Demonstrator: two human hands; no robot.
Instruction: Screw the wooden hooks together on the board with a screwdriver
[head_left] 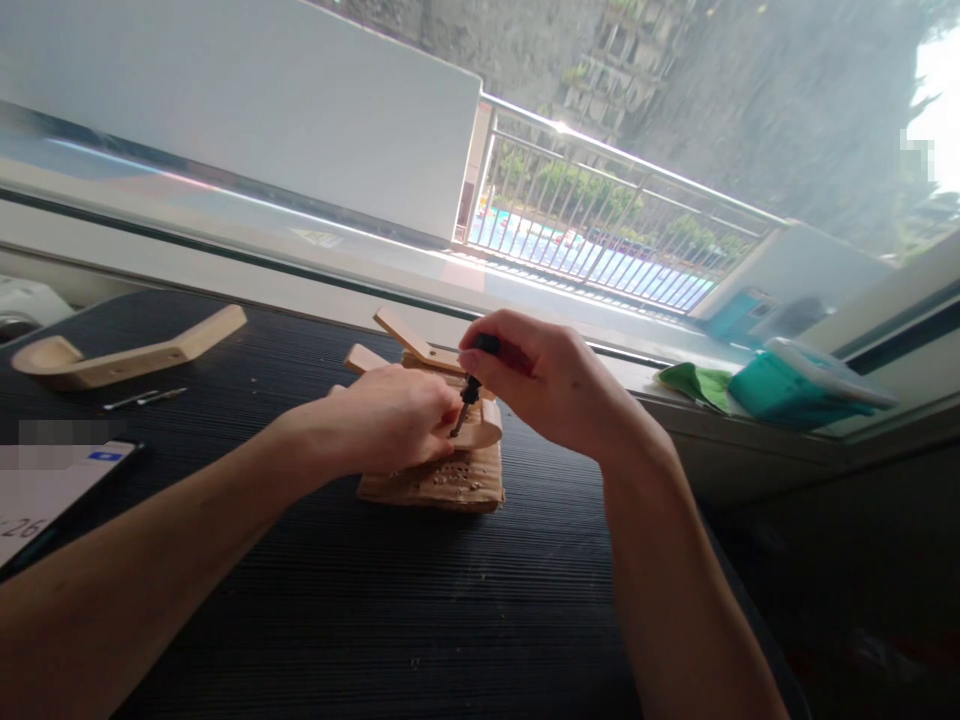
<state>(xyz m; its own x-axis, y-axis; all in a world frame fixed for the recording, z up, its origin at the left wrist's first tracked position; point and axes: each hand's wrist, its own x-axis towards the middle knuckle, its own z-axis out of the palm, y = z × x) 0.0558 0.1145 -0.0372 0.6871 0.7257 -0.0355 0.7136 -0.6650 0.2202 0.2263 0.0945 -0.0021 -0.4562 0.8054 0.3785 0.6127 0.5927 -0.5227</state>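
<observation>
My right hand [551, 385] is closed round a small screwdriver [471, 390] with a dark handle, its tip pointing down at a light wooden piece [480, 428]. My left hand [390, 420] is closed on that wooden piece and presses it onto a cardboard pad [450, 485] full of small holes. More wooden slats [409, 342] stick out behind my hands. Everything rests on a black ribbed mat [390, 600].
A curved wooden part [124, 350] lies at the far left of the mat, with thin metal bits [146, 398] beside it. A phone [45, 495] lies at the left edge. On the window sill to the right sit a teal box [802, 390] and a green cloth [694, 385].
</observation>
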